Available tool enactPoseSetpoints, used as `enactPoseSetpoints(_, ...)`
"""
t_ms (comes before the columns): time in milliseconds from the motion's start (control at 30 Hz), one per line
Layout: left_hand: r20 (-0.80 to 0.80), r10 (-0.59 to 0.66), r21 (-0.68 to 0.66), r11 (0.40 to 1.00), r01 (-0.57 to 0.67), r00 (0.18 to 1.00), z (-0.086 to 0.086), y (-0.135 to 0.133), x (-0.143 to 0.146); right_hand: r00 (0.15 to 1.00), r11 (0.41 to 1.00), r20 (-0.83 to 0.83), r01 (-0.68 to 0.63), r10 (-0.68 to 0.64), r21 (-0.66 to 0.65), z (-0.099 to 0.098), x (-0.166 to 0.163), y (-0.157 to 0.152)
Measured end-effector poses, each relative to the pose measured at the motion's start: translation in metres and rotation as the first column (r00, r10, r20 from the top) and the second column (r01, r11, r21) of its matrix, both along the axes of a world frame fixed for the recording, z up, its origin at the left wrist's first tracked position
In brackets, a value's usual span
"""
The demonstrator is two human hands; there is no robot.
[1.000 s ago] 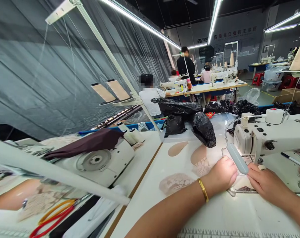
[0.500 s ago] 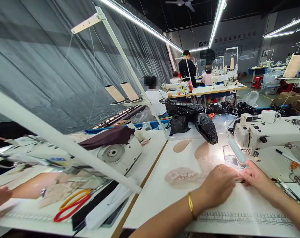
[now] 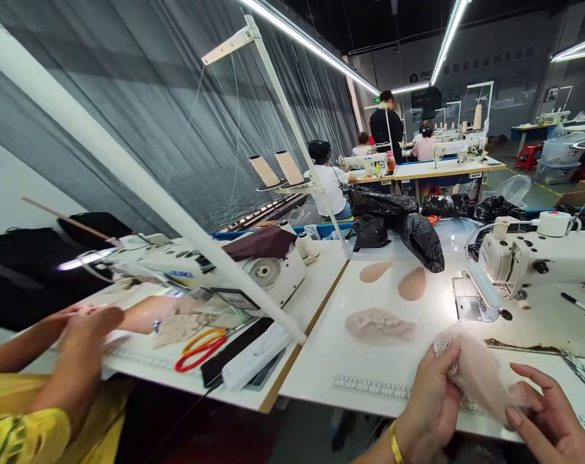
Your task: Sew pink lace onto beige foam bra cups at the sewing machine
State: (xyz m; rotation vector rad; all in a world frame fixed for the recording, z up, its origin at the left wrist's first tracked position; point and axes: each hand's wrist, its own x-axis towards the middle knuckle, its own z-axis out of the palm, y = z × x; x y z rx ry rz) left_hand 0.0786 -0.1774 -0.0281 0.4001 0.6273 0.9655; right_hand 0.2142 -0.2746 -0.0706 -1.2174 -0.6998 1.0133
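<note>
Both my hands hold a pale lace-covered cup piece (image 3: 476, 374) over the front edge of the white sewing table (image 3: 408, 380). My left hand (image 3: 430, 403), with a gold bangle at the wrist, grips its left edge. My right hand (image 3: 546, 412) pinches its lower right end, fingers curled. A second lace piece (image 3: 379, 325) lies flat on the table beyond them. Two tan cup shapes (image 3: 393, 278) lie further back. The white sewing machine (image 3: 534, 258) stands at the right with its lamp lit.
Black plastic bags (image 3: 399, 222) are heaped at the table's far end. Scissors (image 3: 580, 374) and a pen lie at the right. On the left a co-worker in a yellow sleeve (image 3: 55, 374) works at another machine (image 3: 234, 270), with red and orange scissors (image 3: 198, 351) nearby. Other people sit further back.
My hands have drawn the lace piece away from the machine's needle and lifted it toward me over the table edge. The view has swung left, showing the co-worker's arms.
</note>
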Motion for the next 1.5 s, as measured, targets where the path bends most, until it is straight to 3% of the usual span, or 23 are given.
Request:
enactPoseSetpoints(133, -0.018, -0.115, 0.007, 0.993, 0.115, 0.993, -0.001, 0.003, 0.005, 0.998, 0.998, -0.016, -0.059, 0.059, 0.000, 0.003, 0.009, 0.001)
enactPoseSetpoints(267, 0.109, -0.295, -0.153, 0.938, 0.310, 0.949, -0.004, 0.002, 0.005, 0.999, 0.999, -0.026, -0.030, 0.029, -0.043, 0.005, 0.017, 0.008)
enactPoseSetpoints(367, 0.113, -0.243, -0.069, 0.965, 0.251, 0.963, 0.001, -0.001, 0.004, 1.000, 0.999, 0.002, -0.020, 0.020, -0.033, -0.002, 0.025, 0.010)
enactPoseSetpoints(467, 0.024, -0.200, 0.087, 0.976, 0.197, 0.979, 0.008, -0.005, 0.004, 0.999, 0.999, 0.029, -0.034, 0.035, -0.021, -0.009, 0.028, 0.010)
enactPoseSetpoints(533, -0.022, -0.181, 0.118, 0.976, 0.182, 0.983, 0.011, -0.007, 0.005, 0.999, 0.999, 0.021, -0.034, 0.035, -0.018, -0.008, 0.026, 0.009)
enactPoseSetpoints(833, -0.062, -0.151, 0.046, 0.987, 0.154, 0.987, 0.006, -0.006, 0.008, 0.997, 1.000, 0.081, -0.006, 0.007, -0.016, 0.005, 0.024, 0.007)
enactPoseSetpoints(1133, -0.034, -0.205, 0.107, 0.972, 0.208, 0.978, 0.013, -0.006, 0.008, 0.996, 1.000, 0.084, 0.007, -0.006, -0.013, 0.006, 0.024, 0.007)
enactPoseSetpoints(1367, -0.058, -0.191, 0.051, 0.980, 0.194, 0.980, 0.015, 0.004, 0.010, 0.988, 0.992, 0.088, -0.125, 0.124, 0.011, -0.008, 0.022, 0.009)
enactPoseSetpoints(1433, -0.060, -0.227, 0.125, 0.964, 0.233, 0.972, 0.027, 0.011, 0.003, 0.980, 0.985, 0.109, -0.172, 0.168, 0.023, -0.015, 0.022, 0.009)
enactPoseSetpoints(1500, -0.113, -0.332, 0.298, 0.888, 0.351, 0.936, 0.043, 0.021, -0.009, 0.963, 0.985, 0.220, -0.168, 0.156, 0.034, -0.018, 0.030, 0.013)
